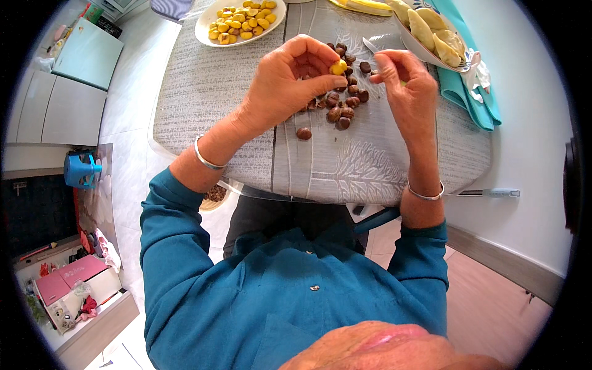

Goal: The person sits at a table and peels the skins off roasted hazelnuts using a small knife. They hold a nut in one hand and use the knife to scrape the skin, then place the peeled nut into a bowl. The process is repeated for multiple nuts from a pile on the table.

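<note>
Between the thumb and fingers of my left hand (288, 81) sits a peeled yellow chestnut (337, 67). My right hand (409, 87), a little to its right, is closed around a small knife (369, 45). Only the knife's blade shows past the fingers; most of its handle is hidden. Below and between the hands, several brown unpeeled chestnuts (347, 113) lie loose on the patterned grey tablecloth (222, 92). One chestnut (303, 133) rests apart from the pile, nearer to me.
A white plate (202, 26) of peeled chestnuts stands at the far left. At the far right, a bowl (411, 42) holds dumplings, beside a teal cloth (472, 102) and a white crumpled item (477, 75). Bananas (364, 6) lie at the back. A white wall (524, 117) borders the table's right.
</note>
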The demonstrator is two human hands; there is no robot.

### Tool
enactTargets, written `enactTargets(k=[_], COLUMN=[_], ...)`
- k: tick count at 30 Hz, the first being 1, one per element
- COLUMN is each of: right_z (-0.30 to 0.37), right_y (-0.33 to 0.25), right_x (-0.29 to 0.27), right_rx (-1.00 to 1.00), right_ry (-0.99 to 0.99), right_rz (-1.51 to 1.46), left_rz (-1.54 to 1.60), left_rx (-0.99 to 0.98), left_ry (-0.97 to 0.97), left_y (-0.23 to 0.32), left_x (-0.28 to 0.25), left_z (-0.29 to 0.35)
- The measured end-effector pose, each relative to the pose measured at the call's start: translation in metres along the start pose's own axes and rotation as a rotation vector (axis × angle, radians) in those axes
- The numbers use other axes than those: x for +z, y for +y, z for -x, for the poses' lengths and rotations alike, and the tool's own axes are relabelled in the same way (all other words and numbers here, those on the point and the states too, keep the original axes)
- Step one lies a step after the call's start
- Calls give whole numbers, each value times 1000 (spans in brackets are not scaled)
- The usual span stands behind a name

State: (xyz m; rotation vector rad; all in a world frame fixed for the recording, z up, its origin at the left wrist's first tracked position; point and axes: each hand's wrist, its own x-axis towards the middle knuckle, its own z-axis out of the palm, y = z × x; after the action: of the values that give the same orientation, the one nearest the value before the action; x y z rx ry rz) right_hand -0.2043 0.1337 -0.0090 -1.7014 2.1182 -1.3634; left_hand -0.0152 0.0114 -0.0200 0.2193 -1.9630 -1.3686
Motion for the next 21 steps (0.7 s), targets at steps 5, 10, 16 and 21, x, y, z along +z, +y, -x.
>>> enactTargets(k=[5, 10, 16, 21], right_z=[7, 8, 6, 6], right_y=[-19, -13, -13, -18], right_x=[13, 18, 12, 12], right_rx=[114, 120, 82, 32], right_ry=[-290, -298, -229, -222], right_rz=[-703, -728, -749, -753], left_rz=[-335, -384, 123, 153], left_rx=[239, 262, -82, -132], left_ry=[30, 25, -30, -80], left_y=[3, 6, 0, 5], left_x=[6, 7, 1, 0], left_z=[1, 3, 0, 1])
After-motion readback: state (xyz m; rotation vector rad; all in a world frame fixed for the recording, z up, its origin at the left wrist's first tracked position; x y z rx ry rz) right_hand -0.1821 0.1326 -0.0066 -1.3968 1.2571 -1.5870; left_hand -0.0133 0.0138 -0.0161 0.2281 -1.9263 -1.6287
